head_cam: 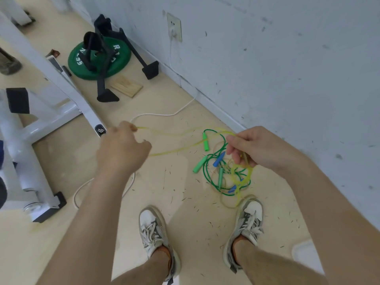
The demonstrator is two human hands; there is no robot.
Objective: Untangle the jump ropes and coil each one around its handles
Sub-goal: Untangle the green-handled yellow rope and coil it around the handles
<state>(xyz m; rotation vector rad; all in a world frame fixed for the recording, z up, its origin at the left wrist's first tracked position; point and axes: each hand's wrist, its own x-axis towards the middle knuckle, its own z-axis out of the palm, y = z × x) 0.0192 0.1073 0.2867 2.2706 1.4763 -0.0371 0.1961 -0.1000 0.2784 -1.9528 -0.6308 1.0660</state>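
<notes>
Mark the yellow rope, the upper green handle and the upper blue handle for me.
yellow rope (158, 154): head view, on the lower stretched strand.
upper green handle (205, 141): head view, halfway along the grip.
upper blue handle (219, 159): head view, middle of the grip.

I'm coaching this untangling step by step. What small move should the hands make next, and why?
Probably draw the left hand farther from the right hand, sliding the yellow rope free. Both hands pinch that rope and it spans between them, but its lower loops lie crossed with the green rope on the floor.
</notes>
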